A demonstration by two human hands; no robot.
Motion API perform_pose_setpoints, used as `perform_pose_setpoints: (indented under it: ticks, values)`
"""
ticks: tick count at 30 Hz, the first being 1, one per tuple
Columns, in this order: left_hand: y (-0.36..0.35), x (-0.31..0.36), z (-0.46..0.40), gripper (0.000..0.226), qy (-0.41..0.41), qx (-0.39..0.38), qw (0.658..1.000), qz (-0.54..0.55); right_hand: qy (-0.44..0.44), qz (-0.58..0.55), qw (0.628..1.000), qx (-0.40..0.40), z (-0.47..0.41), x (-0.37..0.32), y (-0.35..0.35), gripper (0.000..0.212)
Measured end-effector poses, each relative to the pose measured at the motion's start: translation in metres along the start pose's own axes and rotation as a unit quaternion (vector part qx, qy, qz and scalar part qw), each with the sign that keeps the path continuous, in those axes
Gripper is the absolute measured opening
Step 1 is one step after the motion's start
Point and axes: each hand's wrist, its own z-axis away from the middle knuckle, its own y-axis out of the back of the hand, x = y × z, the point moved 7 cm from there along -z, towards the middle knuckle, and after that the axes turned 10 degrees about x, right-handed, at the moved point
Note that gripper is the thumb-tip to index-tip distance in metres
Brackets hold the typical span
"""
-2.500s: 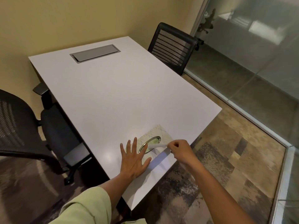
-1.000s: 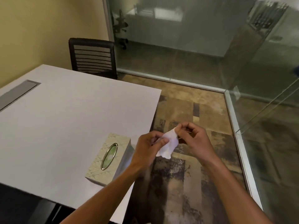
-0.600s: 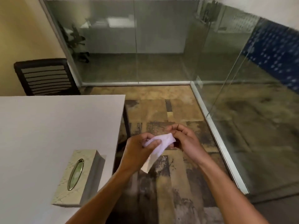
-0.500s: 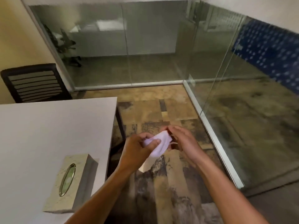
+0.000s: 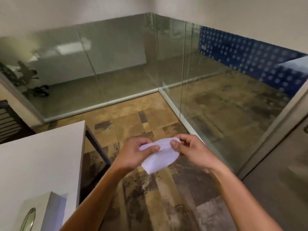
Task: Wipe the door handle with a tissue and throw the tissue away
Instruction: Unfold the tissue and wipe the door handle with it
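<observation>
A white tissue (image 5: 159,160) hangs between both hands over the patterned floor, folded into a flat pad. My left hand (image 5: 133,155) pinches its left edge and my right hand (image 5: 191,151) pinches its top right edge. At the far right edge a small piece of metal hardware (image 5: 306,129) shows on a grey door (image 5: 283,180); I cannot tell whether it is the handle.
The white table (image 5: 41,164) fills the lower left, with the tissue box (image 5: 38,214) at its near corner. A black chair (image 5: 10,124) stands at the far left. Glass walls (image 5: 208,100) run across the back and right. Patterned floor lies ahead.
The view has swung right, away from the table, and the door has come into sight. Both hands have spread the tissue wider between them.
</observation>
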Motion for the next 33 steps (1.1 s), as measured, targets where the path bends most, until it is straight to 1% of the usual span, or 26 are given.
perform_pose_setpoints:
  ticks: [2,5,9,12,14,16,18,20,22,24,26,28,29,31,33]
  values:
    - [-0.015,0.002,-0.006,0.022,0.005,-0.031,0.999,-0.008,-0.014,-0.031,0.998,0.052,0.003,0.004,0.028,0.02]
    - [-0.033,0.01,-0.015,0.021,-0.009,-0.033,0.999,0.011,-0.031,-0.059,0.994,0.093,0.008,0.008,0.058,0.023]
    - [-0.072,0.022,-0.023,0.029,-0.001,-0.026,0.995,0.093,-0.03,-0.068,0.987,0.14,0.015,0.011,0.08,0.029]
    - [-0.104,0.028,-0.028,0.039,0.009,-0.003,0.984,0.18,-0.032,-0.064,0.979,0.19,0.017,0.015,0.096,0.033]
    - [-0.125,0.032,-0.033,0.034,0.028,0.002,0.97,0.241,-0.038,-0.067,0.972,0.221,0.018,0.019,0.108,0.035]
    - [-0.148,0.035,-0.039,0.031,0.062,-0.001,0.961,0.27,-0.044,-0.07,0.965,0.25,0.019,0.021,0.12,0.034]
    - [-0.169,0.035,-0.046,0.038,0.089,-0.031,0.959,0.269,-0.046,-0.083,0.96,0.262,0.019,0.021,0.129,0.037]
    - [-0.187,0.038,-0.056,0.04,0.081,-0.084,0.958,0.261,-0.044,-0.104,0.958,0.263,0.02,0.018,0.14,0.037]
    - [-0.2,0.041,-0.072,0.03,0.067,-0.12,0.957,0.255,-0.045,-0.104,0.96,0.255,0.021,0.014,0.152,0.032]
    - [-0.209,0.046,-0.09,0.022,0.058,-0.14,0.959,0.238,-0.051,-0.082,0.965,0.242,0.019,0.013,0.162,0.028]
    - [-0.22,0.056,-0.108,0.025,0.039,-0.174,0.959,0.218,-0.056,-0.059,0.964,0.252,0.016,0.014,0.173,0.023]
    - [-0.231,0.068,-0.123,0.04,0.013,-0.222,0.954,0.201,-0.059,-0.044,0.95,0.303,0.014,0.015,0.188,0.014]
    - [-0.235,0.072,-0.131,0.046,0.009,-0.243,0.95,0.197,-0.061,-0.038,0.939,0.337,0.014,0.016,0.197,0.014]
    - [-0.242,0.076,-0.147,0.044,0.016,-0.273,0.94,0.203,-0.062,-0.025,0.913,0.403,0.016,0.015,0.215,0.012]
    - [-0.249,0.076,-0.162,0.034,0.04,-0.294,0.932,0.207,-0.059,-0.023,0.892,0.447,0.019,0.015,0.228,0.006]
